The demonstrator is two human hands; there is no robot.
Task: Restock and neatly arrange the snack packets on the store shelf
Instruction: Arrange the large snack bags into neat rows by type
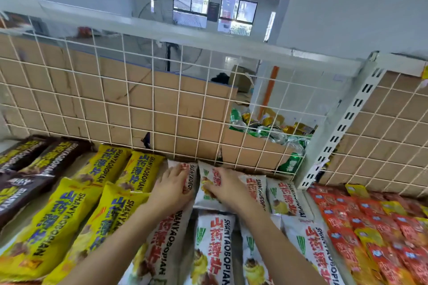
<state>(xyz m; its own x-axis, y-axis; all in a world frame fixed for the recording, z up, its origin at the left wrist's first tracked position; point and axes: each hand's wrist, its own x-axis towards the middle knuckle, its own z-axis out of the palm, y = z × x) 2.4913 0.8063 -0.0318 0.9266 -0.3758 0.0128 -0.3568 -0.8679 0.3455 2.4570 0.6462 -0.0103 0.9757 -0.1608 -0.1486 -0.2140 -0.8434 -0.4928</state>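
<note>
Head view, looking down the shelf; both arms reach forward to the back row, right up against the wire grid point(162, 99); the left hand point(172, 188) lies on one white packet point(191, 174), fingers fairly straight and pointing at the grid, more pressing than grabbing; the right hand point(228, 188) sits on the neighbouring white packet point(205, 174) with its fingers bent so the tips dig into the printed face; whether the thumb is hooked under it can't be told, the hand covers that bit.

The thing that matters: both packets lie dead ahead of the hands, long axis running front to back, far ends just about touching the grid; they sit side by side with edges meeting between the two hands, so each hand is nearest its own packet; any straightening looks like a small sideways nudge or twist, not a reach.

Closer in is the front row of white packets point(215, 250), same orientation, partly under the forearms; yellow packets point(115, 215) to the left, brown packets point(34, 164) further left, red sachets point(370, 227) off to the right past the slotted upright point(347, 120).

Hard to see: the near halves of both handled packets are hidden by the hands; the bare shelf under them doesn't show; behind the grid there's cardboard and a box of cans point(266, 127), blurry; the frame edges smear a lot.
</note>
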